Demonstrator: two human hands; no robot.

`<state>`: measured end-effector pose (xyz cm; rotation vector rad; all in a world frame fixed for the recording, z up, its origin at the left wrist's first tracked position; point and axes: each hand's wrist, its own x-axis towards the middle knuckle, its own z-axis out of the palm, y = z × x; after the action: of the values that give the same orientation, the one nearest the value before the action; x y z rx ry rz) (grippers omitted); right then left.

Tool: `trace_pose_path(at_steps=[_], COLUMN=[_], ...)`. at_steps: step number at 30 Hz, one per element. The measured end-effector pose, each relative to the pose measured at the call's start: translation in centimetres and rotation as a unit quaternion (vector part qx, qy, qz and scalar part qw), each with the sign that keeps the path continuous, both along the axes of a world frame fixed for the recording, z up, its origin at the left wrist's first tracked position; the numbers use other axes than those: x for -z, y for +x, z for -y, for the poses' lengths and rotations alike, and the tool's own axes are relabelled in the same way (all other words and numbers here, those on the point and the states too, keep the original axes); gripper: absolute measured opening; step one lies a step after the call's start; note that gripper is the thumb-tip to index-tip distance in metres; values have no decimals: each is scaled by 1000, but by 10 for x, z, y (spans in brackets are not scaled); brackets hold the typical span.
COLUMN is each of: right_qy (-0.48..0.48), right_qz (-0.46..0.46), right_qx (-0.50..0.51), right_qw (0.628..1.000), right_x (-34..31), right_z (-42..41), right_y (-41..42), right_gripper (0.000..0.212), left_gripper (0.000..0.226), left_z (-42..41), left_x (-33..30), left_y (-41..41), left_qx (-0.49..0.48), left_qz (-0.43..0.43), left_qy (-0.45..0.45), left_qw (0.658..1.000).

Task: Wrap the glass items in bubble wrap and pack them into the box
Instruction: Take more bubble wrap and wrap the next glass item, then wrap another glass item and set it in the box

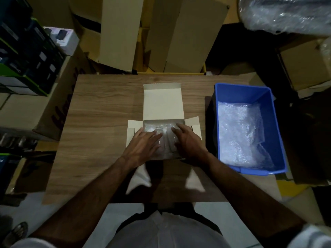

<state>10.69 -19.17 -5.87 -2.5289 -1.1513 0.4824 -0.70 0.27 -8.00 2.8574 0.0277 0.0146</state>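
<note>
1. Now the left hand [143, 144] lies flat, fingers spread, on a bubble-wrapped glass [160, 138] inside the open box [162, 102].
2. Just beside it, the right hand [188, 142] rests open-palmed on the neighbouring wrapped glass [172, 146].
3. Further right of that hand sits the blue bin [272, 122] holding bubble wrap [240, 129].

A white box [162, 102] is seen under the hands, clear bubble wrap [152, 127] inside. A brown, wood-grained table [100, 108] lies below. Right of the hands, a blue bin [274, 122] is seen.
</note>
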Motion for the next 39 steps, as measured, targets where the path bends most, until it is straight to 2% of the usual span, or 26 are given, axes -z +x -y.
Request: trace_pose_path(at_steps=[6, 10, 16, 21, 25, 29, 32, 35, 39], right_qy=[63, 96, 126, 82, 1, -135, -188, -210, -189], right_qz=[44, 94, 139, 136, 80, 13, -10, -16, 10], right_qx=[40, 87, 149, 210, 218, 173, 146, 106, 102], right_qw=[996, 987, 971, 965, 973, 976, 971, 972, 977], right_x=[-25, -42, -48, -33, -22, -18, -10, 5, 19], right_z=[17, 40, 94, 148, 190, 210, 211, 206, 197], right_y=[0, 5, 21, 32, 39, 53, 70, 82, 84], right_gripper=[61, 67, 61, 60, 72, 84, 91, 96, 87], left_gripper=[43, 55, 63, 61, 67, 69, 67, 65, 64], left_z=[5, 27, 84, 134, 172, 194, 200, 200, 199], left_x=[-5, -29, -59, -56, -53, -38, -25, -18, -13], left_y=[0, 19, 62, 92, 116, 136, 142, 142, 143], left_qx=[-4, 0, 30, 29, 28, 5, 5, -5, -10], left_qz=[-14, 23, 82, 113, 90, 36, -2, -26, -23], left_qy=[47, 33, 14, -51, -79, -52, -18, -27, -51], left_qw=[999, 999, 996, 992, 992, 998, 1000, 999, 998])
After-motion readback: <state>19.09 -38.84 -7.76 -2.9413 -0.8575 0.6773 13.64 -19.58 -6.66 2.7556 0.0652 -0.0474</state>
